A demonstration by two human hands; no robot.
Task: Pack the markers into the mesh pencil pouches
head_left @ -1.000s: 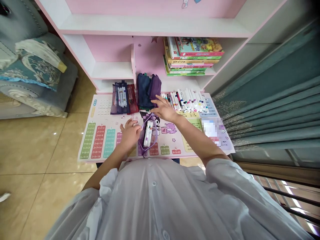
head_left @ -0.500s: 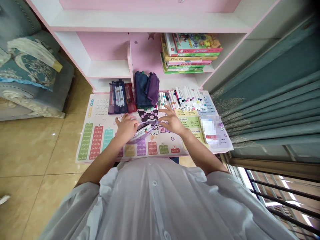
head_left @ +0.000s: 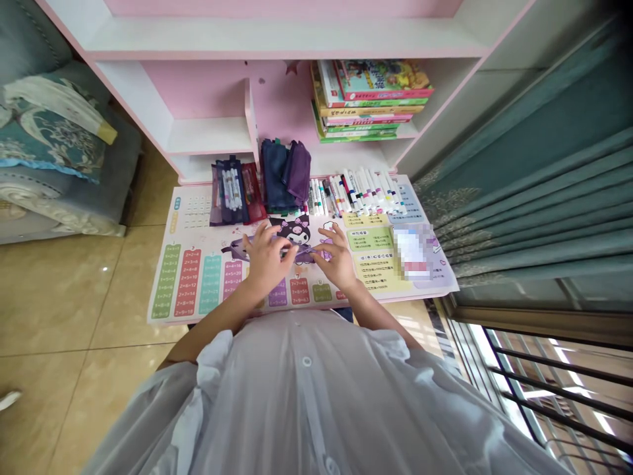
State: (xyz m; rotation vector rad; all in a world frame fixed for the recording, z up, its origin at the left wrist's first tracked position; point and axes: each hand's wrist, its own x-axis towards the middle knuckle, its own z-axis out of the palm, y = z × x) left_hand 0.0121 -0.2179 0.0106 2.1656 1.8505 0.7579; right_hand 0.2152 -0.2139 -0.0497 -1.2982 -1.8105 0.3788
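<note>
The fingers (head_left: 262, 236) of the left hand (head_left: 267, 262) and right hand (head_left: 337, 258) curve down onto a purple mesh pouch (head_left: 302, 254), close together, though how firmly they grip cannot be told. The pouch lies flat between the hands, its long axis running sideways across the times-table mat (head_left: 188, 284). Beyond it, a dark mesh pouch (head_left: 228, 194) holds markers, beside a red pouch (head_left: 252, 191), folded navy and purple pouches (head_left: 284, 175), and a row of loose markers (head_left: 359, 194).
</note>
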